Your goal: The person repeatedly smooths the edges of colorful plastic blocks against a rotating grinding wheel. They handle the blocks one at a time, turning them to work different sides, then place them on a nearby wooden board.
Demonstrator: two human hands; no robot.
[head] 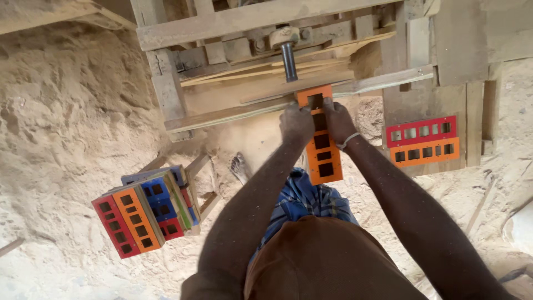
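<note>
An orange board (323, 158) with several rectangular cut-outs lies lengthwise on a wooden machine bed. Its far end sits under a vertical metal spindle (288, 61). My left hand (296, 123) grips the board's left edge near that far end. My right hand (337, 118), with a pale band at the wrist, grips the right edge opposite it. Both arms reach forward from my body over a blue checked cloth (302, 203).
A stack of red, orange and blue cut-out boards (145, 214) leans at lower left on a wooden stand. A red board (422, 131) and an orange board (425, 151) rest on the wooden bench at right. Sawdust heaps (66, 122) cover the ground. My bare foot (240, 166) shows below.
</note>
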